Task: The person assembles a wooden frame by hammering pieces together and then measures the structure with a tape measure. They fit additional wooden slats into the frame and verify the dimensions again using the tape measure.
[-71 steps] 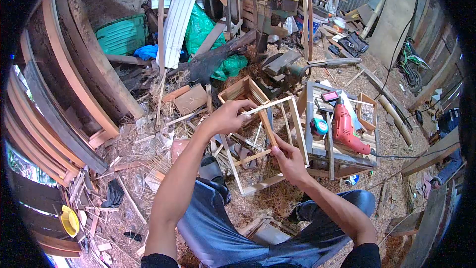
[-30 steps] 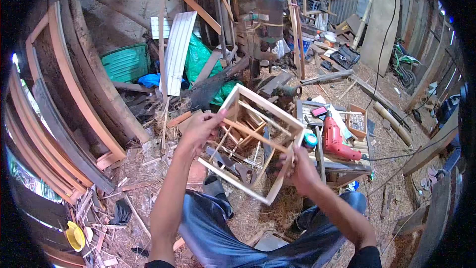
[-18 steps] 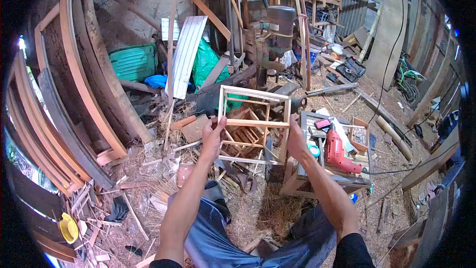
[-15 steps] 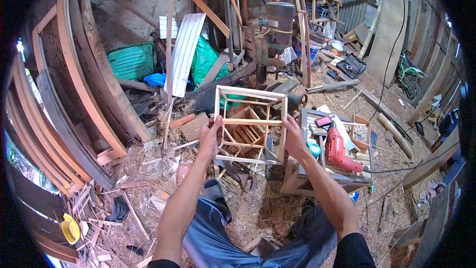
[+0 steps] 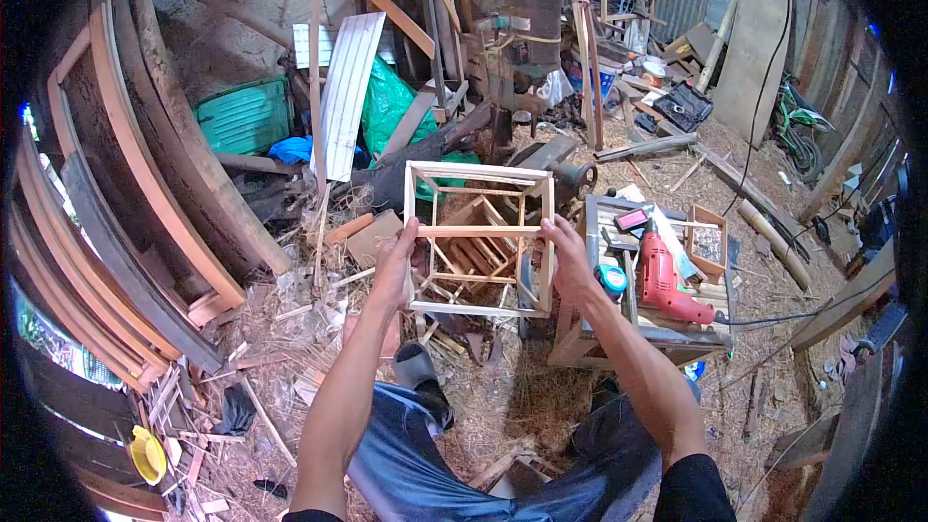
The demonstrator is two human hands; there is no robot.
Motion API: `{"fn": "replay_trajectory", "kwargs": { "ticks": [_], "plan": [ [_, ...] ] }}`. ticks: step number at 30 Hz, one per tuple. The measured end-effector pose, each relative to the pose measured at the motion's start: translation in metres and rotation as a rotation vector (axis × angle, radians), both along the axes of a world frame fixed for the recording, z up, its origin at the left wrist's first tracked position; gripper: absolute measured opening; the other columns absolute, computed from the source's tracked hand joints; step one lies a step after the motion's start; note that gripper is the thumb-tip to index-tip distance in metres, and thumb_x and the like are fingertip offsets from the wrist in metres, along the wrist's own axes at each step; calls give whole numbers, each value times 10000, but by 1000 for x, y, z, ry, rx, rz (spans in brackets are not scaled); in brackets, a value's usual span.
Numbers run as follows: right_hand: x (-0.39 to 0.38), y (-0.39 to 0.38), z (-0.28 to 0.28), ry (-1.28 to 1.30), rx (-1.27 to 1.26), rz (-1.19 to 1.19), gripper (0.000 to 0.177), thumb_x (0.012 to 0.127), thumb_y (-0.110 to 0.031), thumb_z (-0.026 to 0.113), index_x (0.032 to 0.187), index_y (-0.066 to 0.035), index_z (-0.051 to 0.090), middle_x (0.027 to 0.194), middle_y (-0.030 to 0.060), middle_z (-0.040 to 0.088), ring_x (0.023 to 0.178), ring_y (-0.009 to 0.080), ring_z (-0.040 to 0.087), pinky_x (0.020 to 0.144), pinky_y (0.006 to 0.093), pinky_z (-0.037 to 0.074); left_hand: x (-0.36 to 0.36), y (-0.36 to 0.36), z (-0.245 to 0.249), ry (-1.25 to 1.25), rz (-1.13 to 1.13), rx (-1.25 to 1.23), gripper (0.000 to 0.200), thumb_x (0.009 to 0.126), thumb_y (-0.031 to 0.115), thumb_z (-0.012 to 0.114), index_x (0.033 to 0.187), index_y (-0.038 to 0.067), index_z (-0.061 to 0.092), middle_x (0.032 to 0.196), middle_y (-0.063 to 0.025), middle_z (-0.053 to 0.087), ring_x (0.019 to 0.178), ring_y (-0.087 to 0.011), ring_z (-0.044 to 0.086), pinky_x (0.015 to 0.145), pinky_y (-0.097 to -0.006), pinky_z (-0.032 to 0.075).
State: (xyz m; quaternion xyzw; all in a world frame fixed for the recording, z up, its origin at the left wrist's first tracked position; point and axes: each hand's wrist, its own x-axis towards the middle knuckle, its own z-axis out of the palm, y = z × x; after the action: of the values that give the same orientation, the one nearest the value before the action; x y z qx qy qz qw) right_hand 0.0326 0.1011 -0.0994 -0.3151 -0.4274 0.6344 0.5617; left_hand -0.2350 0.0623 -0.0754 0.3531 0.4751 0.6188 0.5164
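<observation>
A small box-shaped wooden frame (image 5: 478, 308) is held up in front of me, with a thin wooden strip (image 5: 478, 231) across its middle. My left hand (image 5: 394, 266) grips the frame's left side at the strip's left end. At the opposite end of the strip, my right hand (image 5: 570, 261) is closed on the frame's right side. Right of my right hand, a red power drill (image 5: 662, 280) lies on a slatted wooden stand (image 5: 628, 336), beside a blue round tape measure (image 5: 611, 277) and a small pink-and-black item (image 5: 631, 219).
Beyond the frame stands a dark machine (image 5: 532, 24) with a cylindrical housing. Curved wooden frames (image 5: 145, 150) lean at the left. A green crate (image 5: 245, 118) and a green bag (image 5: 391, 111) lie at the back left. A black cable (image 5: 773, 321) runs right from the drill.
The wooden frame and both hands have shifted slightly left in the view. The surroundings have also shifted a little as the camera turned.
</observation>
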Motion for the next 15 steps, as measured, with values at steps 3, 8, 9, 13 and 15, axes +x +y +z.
{"fn": "replay_trajectory", "kwargs": {
  "ticks": [3, 8, 9, 13, 15],
  "plan": [
    [0, 0, 0, 59, -1, 2, 464, 898, -386, 611, 1205, -49, 526, 922, 1, 530, 806, 83, 470, 687, 239, 396, 2, -3, 6, 178, -4, 26, 383, 923, 472, 564, 829, 100, 558, 615, 64, 428, 504, -48, 363, 448, -225, 278],
    [5, -1, 5, 30, 30, 30, 400, 935, -378, 562, 1168, -55, 522, 861, -12, 499, 771, 79, 455, 654, 232, 393, 6, -4, 3, 488, 23, 73, 471, 956, 523, 460, 894, 65, 551, 607, 65, 419, 483, -30, 349, 421, -225, 251],
    [6, 0, 4, 29, 30, 29, 400, 935, -378, 562, 1168, -55, 522, 861, -12, 499, 771, 79, 455, 654, 232, 393, 5, -4, 2, 487, 22, 74, 471, 956, 523, 460, 894, 65, 551, 607, 65, 419, 483, -30, 349, 421, -225, 251],
    [5, 0, 1, -5, 81, 10, 373, 944, -366, 550, 1159, -62, 527, 851, -16, 498, 771, 74, 459, 642, 233, 398, -3, 5, -17, 686, 57, 81, 546, 978, 533, 375, 1002, 10, 530, 744, -76, 529, 670, -168, 505, 629, -323, 416],
    [4, -1, -1, -4, 65, -6, 371, 947, -367, 544, 1159, -62, 529, 853, -17, 501, 774, 73, 462, 638, 234, 401, -4, 6, -23, 738, 89, 120, 576, 984, 538, 344, 1028, -9, 516, 809, -134, 558, 760, -227, 541, 740, -370, 448]
  ]
}}
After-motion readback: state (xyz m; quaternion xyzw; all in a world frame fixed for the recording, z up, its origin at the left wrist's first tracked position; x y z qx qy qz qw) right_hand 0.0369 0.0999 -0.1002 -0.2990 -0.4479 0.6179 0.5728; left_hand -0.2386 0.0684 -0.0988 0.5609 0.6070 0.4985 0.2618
